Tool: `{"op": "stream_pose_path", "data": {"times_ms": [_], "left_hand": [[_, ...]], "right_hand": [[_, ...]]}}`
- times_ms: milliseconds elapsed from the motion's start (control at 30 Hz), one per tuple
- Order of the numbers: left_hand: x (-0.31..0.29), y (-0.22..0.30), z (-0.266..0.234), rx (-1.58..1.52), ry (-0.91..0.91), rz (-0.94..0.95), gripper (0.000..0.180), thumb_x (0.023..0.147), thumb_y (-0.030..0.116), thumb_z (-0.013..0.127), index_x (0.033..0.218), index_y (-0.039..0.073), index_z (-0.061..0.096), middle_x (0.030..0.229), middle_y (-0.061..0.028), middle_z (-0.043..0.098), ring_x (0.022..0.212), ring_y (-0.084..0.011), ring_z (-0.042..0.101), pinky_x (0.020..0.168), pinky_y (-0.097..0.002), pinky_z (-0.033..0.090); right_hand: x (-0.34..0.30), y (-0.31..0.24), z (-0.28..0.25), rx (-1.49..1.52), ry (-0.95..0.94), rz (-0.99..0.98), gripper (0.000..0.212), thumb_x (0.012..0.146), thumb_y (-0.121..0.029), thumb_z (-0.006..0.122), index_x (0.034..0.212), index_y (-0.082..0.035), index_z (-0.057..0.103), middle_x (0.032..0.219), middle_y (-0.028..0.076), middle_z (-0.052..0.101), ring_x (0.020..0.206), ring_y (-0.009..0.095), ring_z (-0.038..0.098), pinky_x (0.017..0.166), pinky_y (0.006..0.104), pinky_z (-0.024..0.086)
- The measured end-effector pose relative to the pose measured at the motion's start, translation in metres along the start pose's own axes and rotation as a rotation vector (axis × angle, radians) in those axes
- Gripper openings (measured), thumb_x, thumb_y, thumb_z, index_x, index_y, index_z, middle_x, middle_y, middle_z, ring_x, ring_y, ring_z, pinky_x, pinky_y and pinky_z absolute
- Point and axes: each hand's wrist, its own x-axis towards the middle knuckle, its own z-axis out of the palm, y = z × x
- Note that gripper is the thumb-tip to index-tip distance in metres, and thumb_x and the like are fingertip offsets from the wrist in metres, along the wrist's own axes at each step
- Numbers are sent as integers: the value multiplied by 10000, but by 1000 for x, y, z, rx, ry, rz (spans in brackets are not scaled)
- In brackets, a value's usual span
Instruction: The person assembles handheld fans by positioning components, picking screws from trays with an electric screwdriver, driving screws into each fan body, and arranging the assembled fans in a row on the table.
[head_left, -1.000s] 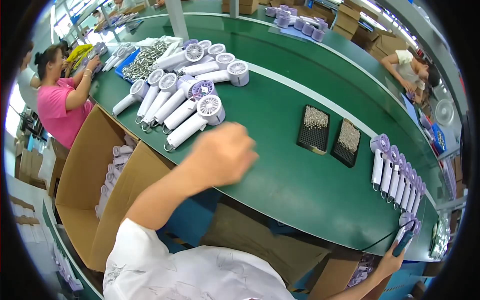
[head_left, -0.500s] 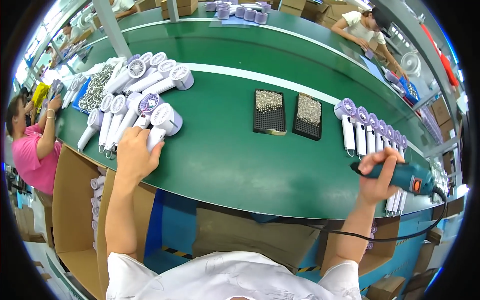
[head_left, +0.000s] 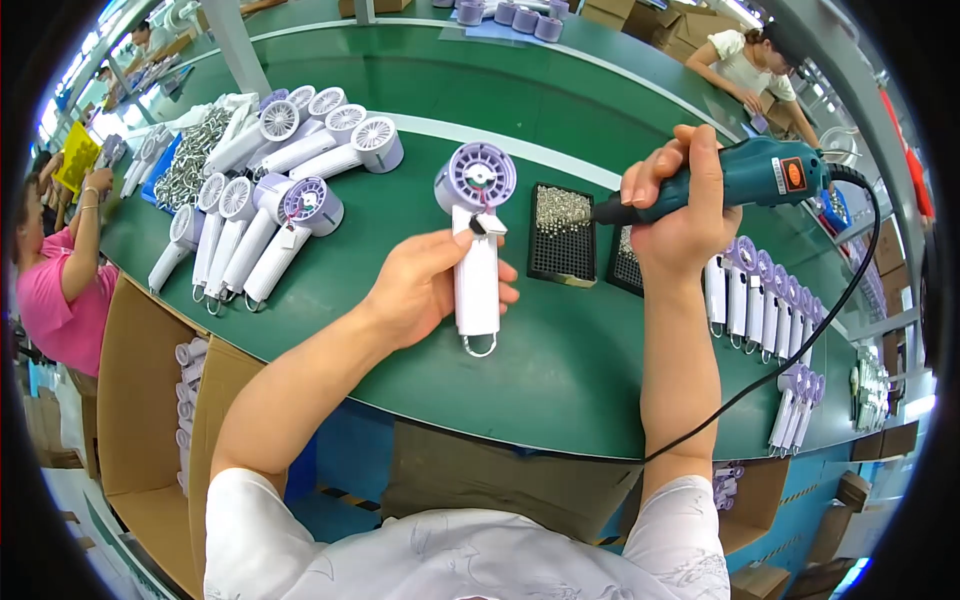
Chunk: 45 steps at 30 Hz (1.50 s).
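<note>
We hold a white handheld fan (head_left: pixel 477 262) with a purple round head in our left hand (head_left: pixel 425 285), fingers wrapped shut around its handle and the thumb lying along the top near the head. The fan lies flat on the green table (head_left: pixel 560 370), its head pointing away from us and its wire loop toward us. Our right hand (head_left: pixel 680 205) is clamped around a teal electric screwdriver (head_left: pixel 745 178), lifted above the table just right of the fan's head, its black tip aimed left toward a black tray of screws (head_left: pixel 563 238) that sits right beside the fan. A black cable (head_left: pixel 800 345) trails from the screwdriver. Left of the fan lies a cluster of white fans (head_left: pixel 265 205); to its right, past the tray, a row of finished fans (head_left: pixel 755 290).
</note>
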Motion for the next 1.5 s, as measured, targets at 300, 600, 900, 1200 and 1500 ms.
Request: {"op": "stream_pose_path", "data": {"times_ms": [300, 600, 900, 1200, 1500], "left_hand": [[29, 27, 8, 285, 221, 18, 393, 940, 324, 731, 1091, -3, 575, 869, -146, 720, 742, -235, 737, 683, -334, 603], [46, 12, 16, 481, 456, -20, 493, 883, 422, 793, 1012, -22, 623, 684, -92, 650, 474, -153, 601, 464, -275, 521], [45, -7, -7, 860, 484, -72, 571, 800, 389, 878, 1034, -58, 612, 833, -88, 659, 669, -133, 650, 553, -283, 535], [39, 1, -2, 996, 406, -191, 713, 692, 381, 947, 1064, -123, 605, 839, -165, 723, 720, -192, 721, 661, -316, 581], [35, 10, -2, 815, 300, -268, 510, 720, 138, 928, 1035, -151, 650, 805, -151, 730, 697, -166, 709, 598, -278, 551]], "right_hand": [[5, 9, -16, -28, 21, 34, 182, 982, -126, 656, 986, 54, 634, 651, 93, 611, 437, 172, 560, 419, 343, 474], [6, 16, -23, -50, 66, 44, 181, 962, -111, 694, 962, 57, 628, 641, 93, 606, 442, 176, 567, 424, 332, 485], [-1, 43, -26, -300, 3, 70, 214, 980, -154, 680, 983, 53, 623, 652, 78, 591, 445, 166, 546, 437, 344, 480], [-5, 58, -30, -278, 6, 129, 190, 953, -152, 727, 907, 17, 654, 622, 67, 625, 471, 148, 601, 465, 293, 495], [-6, 61, -31, -294, 16, 107, 195, 964, -142, 711, 922, 35, 641, 623, 80, 617, 459, 161, 595, 462, 304, 496]]}}
